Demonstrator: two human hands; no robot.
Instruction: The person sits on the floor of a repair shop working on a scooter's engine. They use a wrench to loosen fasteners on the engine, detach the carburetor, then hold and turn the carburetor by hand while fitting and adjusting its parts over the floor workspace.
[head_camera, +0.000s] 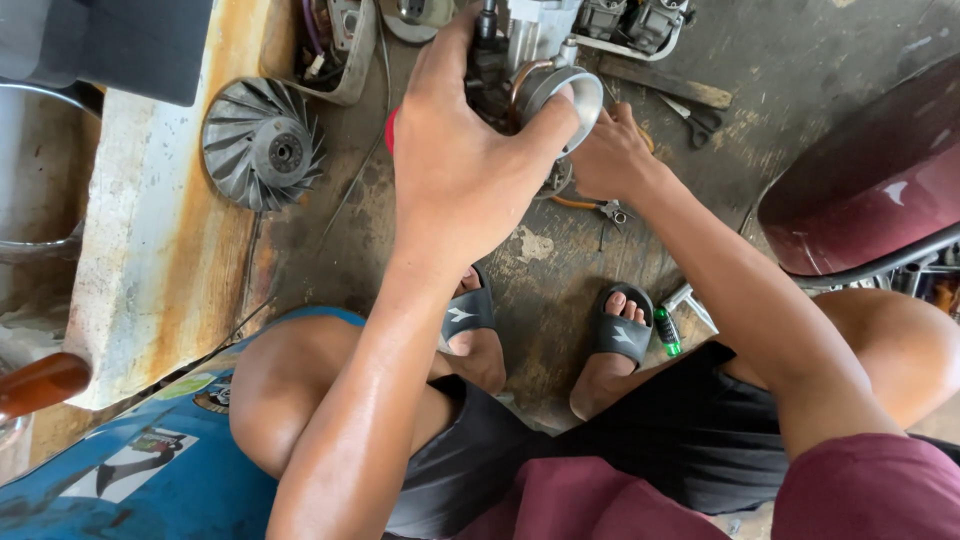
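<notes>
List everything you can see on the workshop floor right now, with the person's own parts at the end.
Engine part with round metal mouth: one, silver and black, top centre, gripped by both hands.
Cooling fan wheel: one, grey, upper left on the floor.
Pliers: one, dark, upper right on the floor.
Screwdriver: one, green and black handle, beside the right foot.
Scooter body panel: one, maroon, right edge.
Blue panel: one, blue, lower left.
Concrete ledge: one, rust-stained, left.
Sandals: two, black, on the feet at centre.
Left hand: wrapped over the engine part.
Right hand: at the engine part's lower right side.
</notes>
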